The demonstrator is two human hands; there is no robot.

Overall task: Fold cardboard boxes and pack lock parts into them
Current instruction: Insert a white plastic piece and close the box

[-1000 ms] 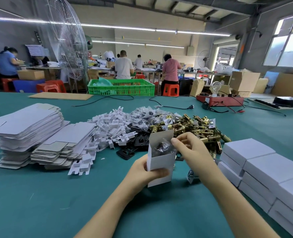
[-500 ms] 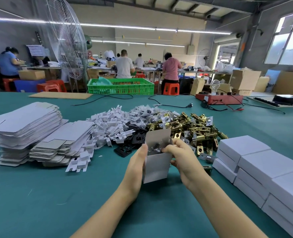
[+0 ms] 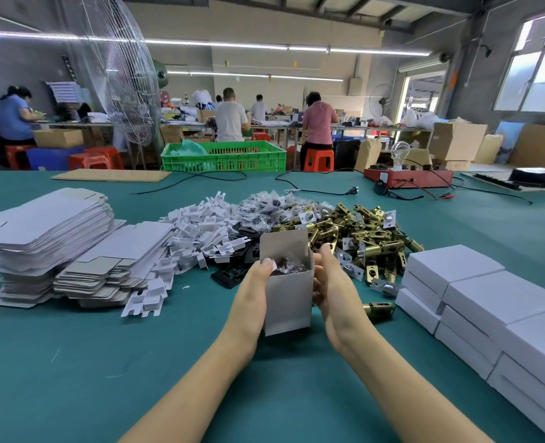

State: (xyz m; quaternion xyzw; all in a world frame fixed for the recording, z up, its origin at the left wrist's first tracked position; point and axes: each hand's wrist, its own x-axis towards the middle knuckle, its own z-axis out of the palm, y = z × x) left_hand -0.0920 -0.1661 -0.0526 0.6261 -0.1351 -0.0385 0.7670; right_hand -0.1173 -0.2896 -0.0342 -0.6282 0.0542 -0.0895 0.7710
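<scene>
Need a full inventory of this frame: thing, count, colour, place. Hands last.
open box: one, white, centre, upright, flap up, bagged parts inside
flat blanks: two stacks, white and grey, left
inserts: pile, white, behind blanks
black plates: several, black, left of box
bagged parts: pile, clear, centre back
latches: pile, brass, right of centre
closed boxes: stacked rows, white, right
table: one, teal
crate: one, green, far edge
tester: one, red, bulb on top, far right
fan: one, wire guard, back left
left hand: grips box's left side
right hand: holds box's right side
</scene>
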